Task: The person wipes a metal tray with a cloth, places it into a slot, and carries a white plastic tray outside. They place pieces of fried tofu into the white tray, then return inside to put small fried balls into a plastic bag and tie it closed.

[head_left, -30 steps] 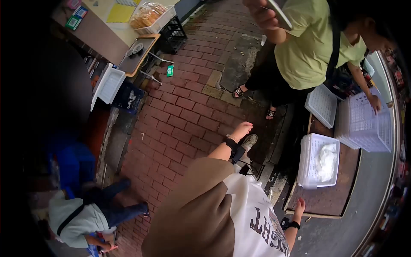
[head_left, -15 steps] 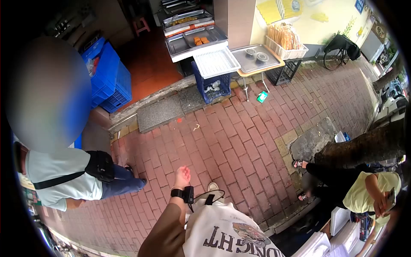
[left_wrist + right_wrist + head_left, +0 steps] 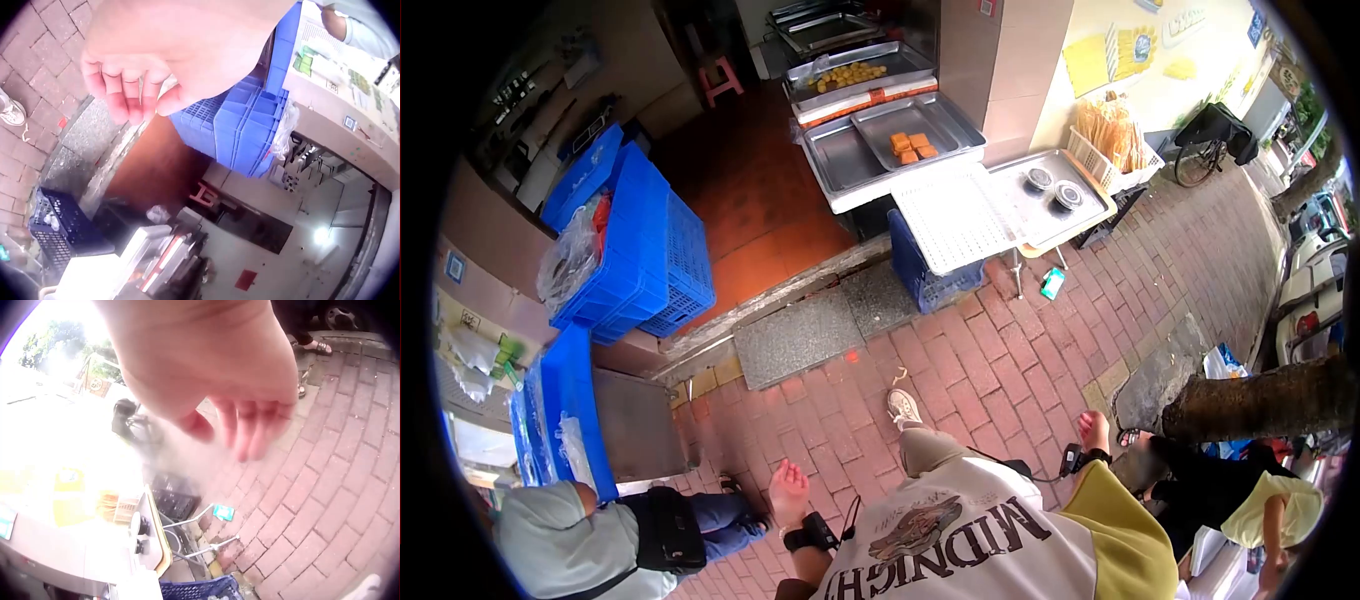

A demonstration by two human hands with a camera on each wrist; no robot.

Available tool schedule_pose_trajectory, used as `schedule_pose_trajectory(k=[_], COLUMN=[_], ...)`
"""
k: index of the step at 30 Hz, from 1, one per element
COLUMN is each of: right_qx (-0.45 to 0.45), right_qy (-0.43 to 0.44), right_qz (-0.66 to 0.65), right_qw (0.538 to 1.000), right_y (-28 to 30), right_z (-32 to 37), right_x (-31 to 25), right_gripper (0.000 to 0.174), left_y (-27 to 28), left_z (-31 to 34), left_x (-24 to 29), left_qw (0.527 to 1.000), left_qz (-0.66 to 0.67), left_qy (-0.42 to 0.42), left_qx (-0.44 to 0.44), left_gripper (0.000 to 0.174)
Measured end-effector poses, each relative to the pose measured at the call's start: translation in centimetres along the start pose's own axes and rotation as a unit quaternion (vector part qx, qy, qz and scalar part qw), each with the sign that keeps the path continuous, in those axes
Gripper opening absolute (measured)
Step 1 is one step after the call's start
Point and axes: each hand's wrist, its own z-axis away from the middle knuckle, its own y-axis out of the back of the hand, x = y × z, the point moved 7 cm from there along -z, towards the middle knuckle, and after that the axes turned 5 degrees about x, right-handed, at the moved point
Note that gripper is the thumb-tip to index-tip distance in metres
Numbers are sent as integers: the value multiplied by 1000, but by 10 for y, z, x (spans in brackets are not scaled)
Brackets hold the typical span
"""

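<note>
My left hand [image 3: 790,492] hangs low at my left side, holding nothing. Seen close in the left wrist view, its fingers [image 3: 129,94] are loosely bent. On the other side of my body, my empty right hand [image 3: 1093,430] hangs above the brick paving, with its fingers [image 3: 250,428] relaxed in the right wrist view. Ahead of me stands a white perforated tray [image 3: 960,215] over a blue crate [image 3: 915,265]. Behind it, a metal tray holds orange blocks [image 3: 913,147]; a further one holds yellow round pieces [image 3: 850,76].
Stacked blue crates [image 3: 645,245] stand at left by a doorway step [image 3: 800,335]. A small table with a metal tray [image 3: 1050,185] carries two round lidded containers. One person [image 3: 585,545] is at lower left, another [image 3: 1275,510] at lower right near a tree trunk [image 3: 1260,397].
The view has swung left from the stacked white baskets toward the shop front. The trays and blue crates now appear nearer. Both my hands stay empty.
</note>
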Motion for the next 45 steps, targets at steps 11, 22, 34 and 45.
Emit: schedule_pose_trajectory(k=[11, 22, 34, 45], right_qx=[-173, -38, 69, 10], right_qy=[325, 338, 474, 393], right_qz=[488, 543, 484, 473], right_qw=[791, 768, 732, 788], right_y=[-607, -750, -857, -862], right_z=[55, 164, 11, 12], right_x=[-175, -282, -338, -338], right_gripper=[52, 64, 66, 69], left_y=[-40, -546, -929, -964], left_z=[-136, -330, -322, -360], left_x=[272, 250, 9, -75], left_qw=[958, 984, 614, 425], left_qz=[151, -81, -641, -705], left_qy=[-191, 101, -324, -387], left_qx=[153, -122, -328, -415], left_gripper=[11, 17, 72, 44])
